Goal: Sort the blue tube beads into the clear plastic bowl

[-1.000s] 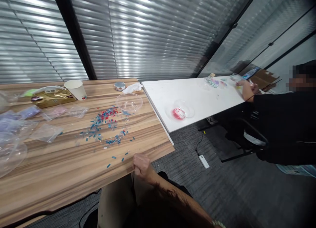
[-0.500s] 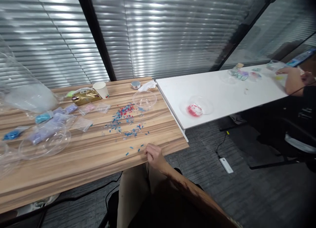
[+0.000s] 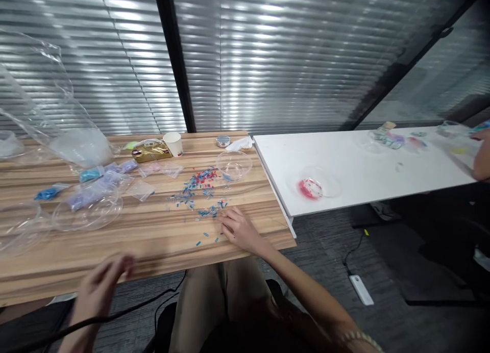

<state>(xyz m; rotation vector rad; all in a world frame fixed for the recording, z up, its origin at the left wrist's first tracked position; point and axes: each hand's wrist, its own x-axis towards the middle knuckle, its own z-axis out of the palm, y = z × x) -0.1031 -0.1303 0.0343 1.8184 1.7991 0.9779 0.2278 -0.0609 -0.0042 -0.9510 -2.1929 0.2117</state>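
"Right hand?"
"Fingers loosely spread, just beside small blue and red tubular beads, on the right of the striped wooden table."
"Left hand?"
"Near left, blurred; can't tell its grip."

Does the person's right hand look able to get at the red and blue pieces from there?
Yes, most likely: the right hand is by the near edge of the red and blue pieces, with nothing visible blocking its way.
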